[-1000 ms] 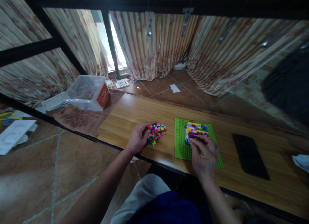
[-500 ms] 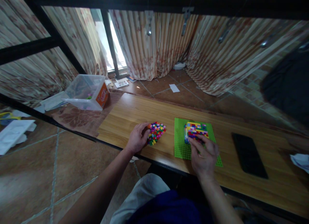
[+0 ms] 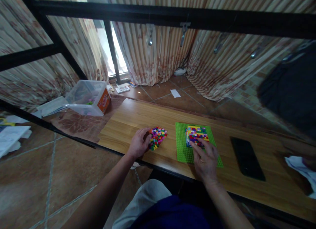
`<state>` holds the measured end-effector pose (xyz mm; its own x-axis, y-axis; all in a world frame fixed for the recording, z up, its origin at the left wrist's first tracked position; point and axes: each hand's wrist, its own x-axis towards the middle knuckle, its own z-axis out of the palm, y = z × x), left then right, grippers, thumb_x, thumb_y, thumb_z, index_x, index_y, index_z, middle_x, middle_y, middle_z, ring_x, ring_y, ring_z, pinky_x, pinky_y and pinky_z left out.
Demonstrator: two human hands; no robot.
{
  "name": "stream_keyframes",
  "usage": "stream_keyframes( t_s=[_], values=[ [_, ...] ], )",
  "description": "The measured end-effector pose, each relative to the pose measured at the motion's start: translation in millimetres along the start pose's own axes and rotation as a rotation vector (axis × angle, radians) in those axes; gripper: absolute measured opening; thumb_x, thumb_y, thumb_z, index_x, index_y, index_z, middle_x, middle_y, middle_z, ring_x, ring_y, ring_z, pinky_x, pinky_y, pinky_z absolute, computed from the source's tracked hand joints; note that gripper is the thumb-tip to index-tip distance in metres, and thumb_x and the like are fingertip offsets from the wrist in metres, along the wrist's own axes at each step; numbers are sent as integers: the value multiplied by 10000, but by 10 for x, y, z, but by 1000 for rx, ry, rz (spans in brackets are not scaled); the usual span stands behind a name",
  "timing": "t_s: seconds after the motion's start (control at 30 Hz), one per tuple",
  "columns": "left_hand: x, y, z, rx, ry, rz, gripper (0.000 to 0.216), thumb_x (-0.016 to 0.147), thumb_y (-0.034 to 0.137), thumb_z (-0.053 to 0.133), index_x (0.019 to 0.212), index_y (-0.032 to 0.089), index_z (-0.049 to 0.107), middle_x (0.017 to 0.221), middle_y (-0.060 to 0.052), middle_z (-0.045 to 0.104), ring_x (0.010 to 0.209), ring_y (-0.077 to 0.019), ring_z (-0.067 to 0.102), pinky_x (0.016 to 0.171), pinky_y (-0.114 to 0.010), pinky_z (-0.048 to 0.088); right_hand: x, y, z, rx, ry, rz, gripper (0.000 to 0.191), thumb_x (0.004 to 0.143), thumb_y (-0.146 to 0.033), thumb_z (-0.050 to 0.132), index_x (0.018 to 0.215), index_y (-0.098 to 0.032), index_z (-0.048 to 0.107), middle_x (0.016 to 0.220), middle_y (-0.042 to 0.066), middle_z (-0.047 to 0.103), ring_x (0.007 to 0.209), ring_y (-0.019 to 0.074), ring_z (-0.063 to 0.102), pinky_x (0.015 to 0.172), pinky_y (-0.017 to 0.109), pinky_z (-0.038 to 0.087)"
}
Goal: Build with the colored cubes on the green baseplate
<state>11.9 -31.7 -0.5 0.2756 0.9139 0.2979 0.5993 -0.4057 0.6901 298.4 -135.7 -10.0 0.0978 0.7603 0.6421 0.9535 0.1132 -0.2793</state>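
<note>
A green baseplate (image 3: 182, 146) lies on the wooden table (image 3: 133, 117). On it stands a block of small multicoloured bricks (image 3: 196, 133). My right hand (image 3: 206, 160) rests on the plate with its fingertips pressed against the near side of that block. A heap of loose coloured bricks (image 3: 157, 137) lies left of the plate. My left hand (image 3: 139, 143) is curled with its fingers on the left edge of the heap. Whether either hand pinches a brick is hidden.
A black phone (image 3: 247, 160) lies right of the plate. White cloth (image 3: 300, 168) sits at the table's right end. A clear plastic box (image 3: 86, 97) stands on a brown mat at the left. Black metal bars cross above, curtains behind.
The camera has tilted up and shifted slightly. Both hands stay where they were, left at the heap, right at the brick block.
</note>
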Motion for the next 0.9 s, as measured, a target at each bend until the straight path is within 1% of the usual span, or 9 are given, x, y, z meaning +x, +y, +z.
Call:
stream_keyframes(
  t_s=[0.1,0.2,0.33,0.43,0.53,0.63,0.7,0.8,0.9],
  values=[
    [-3,-3,0,-8,6,-7,299,919,289,506,1183,203,617,1179,-83,684,1135,-223,616,1021,-421,495,41,-41,-76,48,11,52,263,945,-285,527,1134,-303,708,1238,59,648,1117,224,572,963,429,451],
    [-4,6,-13,-15,4,-13,296,920,300,508,1176,207,621,1181,-82,682,1129,-220,619,1017,-423,498,105,-5,-184,91,45,155,352,954,-346,494,1262,-243,631,1236,96,646,1150,235,574,997,439,442],
    [-2,12,-39,-37,16,-28,299,919,319,508,1169,204,627,1180,-85,683,1107,-212,630,1000,-424,508,214,208,-243,113,83,305,413,948,-443,468,1204,-179,656,1223,133,636,1181,264,558,1027,480,430],
    [4,-1,-57,-73,13,-62,323,920,346,510,1179,192,626,1166,-94,690,1096,-213,638,995,-423,508,374,373,-165,185,-5,336,448,951,-475,435,1160,-163,680,1232,143,632,1185,272,562,1036,477,431],
    [15,-15,-72,-115,-1,-101,365,911,396,525,1191,184,627,1147,-98,702,1084,-220,648,997,-425,506,646,444,-46,279,-145,272,434,943,-461,434,1145,-177,693,1256,130,636,1179,261,580,1048,453,430],
    [28,-17,-92,-159,-1,-137,407,900,446,529,1171,161,636,1148,-112,707,1077,-236,659,992,-436,512,924,440,34,335,-327,188,367,939,-404,432,1098,-222,708,1167,83,696,1105,223,624,1010,417,456],
    [39,-7,-122,-172,11,-150,421,891,469,538,1153,157,642,1158,-116,706,1087,-247,658,999,-449,509,1027,434,51,357,-428,156,346,943,-385,426,1051,-236,720,1101,71,723,1033,207,651,954,378,479],
    [55,57,-197,-173,43,-156,412,887,477,553,1138,163,641,1173,-117,700,1131,-266,640,1026,-477,492,1002,467,30,338,-453,177,333,938,-375,434,1023,-236,726,1062,73,736,972,208,671,885,349,491],
    [41,240,-231,-166,77,-149,379,893,465,559,1145,194,635,1204,-105,687,1186,-290,609,1051,-517,473,806,537,-42,247,-434,271,351,937,-411,435,1009,-232,728,1018,80,744,919,231,685,827,357,490]
  ],
)
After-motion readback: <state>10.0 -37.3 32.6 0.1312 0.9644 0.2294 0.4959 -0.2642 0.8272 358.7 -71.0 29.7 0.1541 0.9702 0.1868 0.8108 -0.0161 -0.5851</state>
